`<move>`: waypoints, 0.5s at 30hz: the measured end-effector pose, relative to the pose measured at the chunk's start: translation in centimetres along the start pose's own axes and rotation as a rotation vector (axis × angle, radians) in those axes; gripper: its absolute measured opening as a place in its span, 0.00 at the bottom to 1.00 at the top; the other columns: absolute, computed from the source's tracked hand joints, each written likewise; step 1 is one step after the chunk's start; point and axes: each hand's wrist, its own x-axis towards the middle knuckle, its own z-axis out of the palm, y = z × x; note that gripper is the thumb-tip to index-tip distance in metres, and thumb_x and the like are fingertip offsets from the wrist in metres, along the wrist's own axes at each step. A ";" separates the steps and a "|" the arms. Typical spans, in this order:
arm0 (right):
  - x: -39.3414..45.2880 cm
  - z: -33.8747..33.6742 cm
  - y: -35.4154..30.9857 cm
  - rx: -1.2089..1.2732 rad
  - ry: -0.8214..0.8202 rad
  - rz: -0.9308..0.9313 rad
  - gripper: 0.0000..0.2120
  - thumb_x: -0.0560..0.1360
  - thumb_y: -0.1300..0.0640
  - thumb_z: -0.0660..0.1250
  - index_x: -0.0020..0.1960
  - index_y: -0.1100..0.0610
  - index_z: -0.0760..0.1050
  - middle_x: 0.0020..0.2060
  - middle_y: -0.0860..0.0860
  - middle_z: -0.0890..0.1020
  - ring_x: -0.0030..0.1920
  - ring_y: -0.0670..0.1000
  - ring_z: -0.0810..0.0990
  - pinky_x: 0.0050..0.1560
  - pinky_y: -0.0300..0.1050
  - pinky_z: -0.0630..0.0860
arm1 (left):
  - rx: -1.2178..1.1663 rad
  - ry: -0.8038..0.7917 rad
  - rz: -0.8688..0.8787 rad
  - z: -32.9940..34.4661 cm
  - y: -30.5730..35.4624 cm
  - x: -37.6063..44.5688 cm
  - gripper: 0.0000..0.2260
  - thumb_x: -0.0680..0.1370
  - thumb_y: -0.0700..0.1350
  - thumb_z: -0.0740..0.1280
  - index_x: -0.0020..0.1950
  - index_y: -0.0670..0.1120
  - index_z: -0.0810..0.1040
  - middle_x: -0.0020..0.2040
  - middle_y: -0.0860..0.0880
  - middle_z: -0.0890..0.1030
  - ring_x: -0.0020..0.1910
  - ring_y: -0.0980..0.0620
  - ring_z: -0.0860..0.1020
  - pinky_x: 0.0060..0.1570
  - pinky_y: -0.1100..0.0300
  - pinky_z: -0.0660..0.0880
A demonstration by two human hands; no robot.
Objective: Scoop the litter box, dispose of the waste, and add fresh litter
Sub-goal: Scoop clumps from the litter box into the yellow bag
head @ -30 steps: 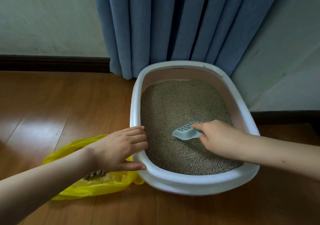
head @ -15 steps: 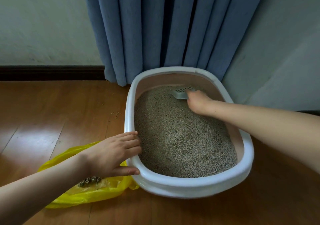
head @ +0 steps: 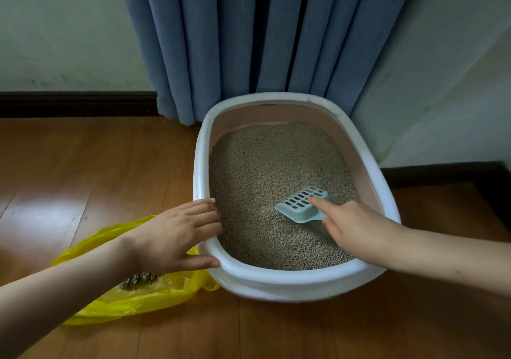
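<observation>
A white litter box (head: 290,281) with a pink inner wall sits on the wooden floor, filled with beige litter (head: 265,170). My right hand (head: 356,226) grips a pale blue slotted scoop (head: 301,205) by its handle, index finger laid along its top, the scoop lying on the litter at the near right. My left hand (head: 177,231) rests on the box's left rim, fingers over the edge and thumb along the outer side. A yellow plastic bag (head: 132,300) lies on the floor left of the box, with a clump of waste (head: 138,278) inside.
A blue curtain (head: 262,40) hangs right behind the box. A pale wall with dark skirting (head: 74,104) runs along the back, and another wall stands close on the right. A few litter grains (head: 177,171) lie on the floor left of the box.
My right hand pushed the scoop to the far end of the box, then drew it back to the near right. My left hand stayed on the rim.
</observation>
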 end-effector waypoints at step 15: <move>-1.1 1.0 -0.4 -0.027 0.082 -0.076 0.25 0.82 0.55 0.53 0.78 0.48 0.54 0.55 0.57 0.80 0.52 0.56 0.78 0.42 0.42 0.62 | 0.022 0.008 -0.001 -0.3 0.3 0.0 0.21 0.79 0.63 0.59 0.53 0.47 0.77 0.51 0.50 0.78 0.58 0.50 0.75 0.75 0.57 0.54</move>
